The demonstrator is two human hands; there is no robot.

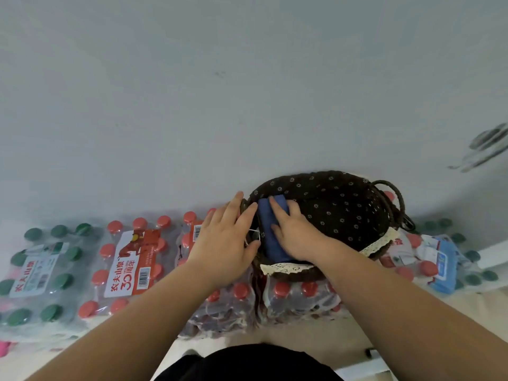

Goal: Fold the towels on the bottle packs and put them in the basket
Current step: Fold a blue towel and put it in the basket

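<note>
A dark wicker basket [343, 215] with a flowered brown lining and a lace trim stands on red-capped bottle packs [288, 295] against the wall. A folded blue towel [270, 237] stands on edge inside it, along its left wall. My right hand [294, 232] presses flat on the towel with straight fingers. My left hand [228, 237] rests on the basket's left rim from outside, fingers straight, thumb near a small white tag. A light blue towel [444, 265] lies on the packs to the right of the basket.
More packs line the wall: green-capped bottles [38, 273] at far left, red-capped ones with an orange label [132, 265] beside them, green caps at far right [478, 270]. The grey wall [247, 92] rises just behind. Pale floor shows at the bottom.
</note>
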